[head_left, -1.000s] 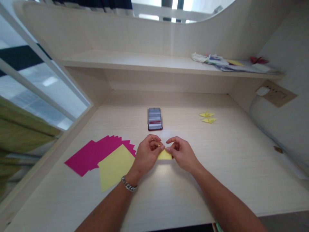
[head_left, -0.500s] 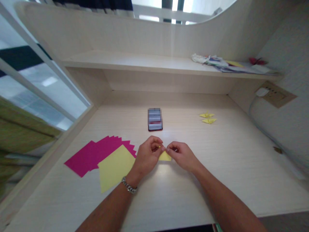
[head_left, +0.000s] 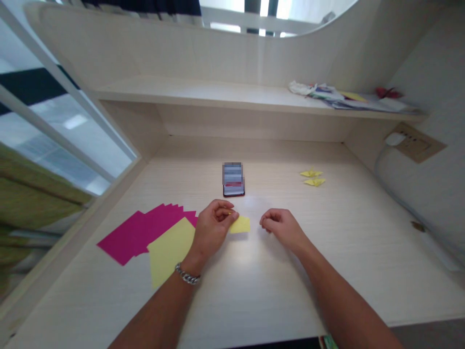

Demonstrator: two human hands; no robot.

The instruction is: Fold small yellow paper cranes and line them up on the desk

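My left hand (head_left: 214,228) pinches a small folded piece of yellow paper (head_left: 241,224) between thumb and fingers, just above the desk. The paper's right part sticks out past the thumb; its left part is hidden by the fingers. To the right of the paper, and apart from it, my right hand (head_left: 281,227) is closed with fingertips drawn together and nothing visible in them. A larger yellow sheet (head_left: 170,252) lies partly under my left wrist, overlapping a fan of magenta sheets (head_left: 145,232).
A phone (head_left: 233,179) lies on the desk beyond my hands. Two folded yellow paper cranes (head_left: 314,182) rest at the right. A shelf (head_left: 203,92) behind carries papers (head_left: 345,99). A cable (head_left: 388,186) runs down the right wall from a socket (head_left: 417,142).
My hands have moved apart. The left hand has shifted left with the folded yellow paper, while the right has let go of it and drawn slightly right.
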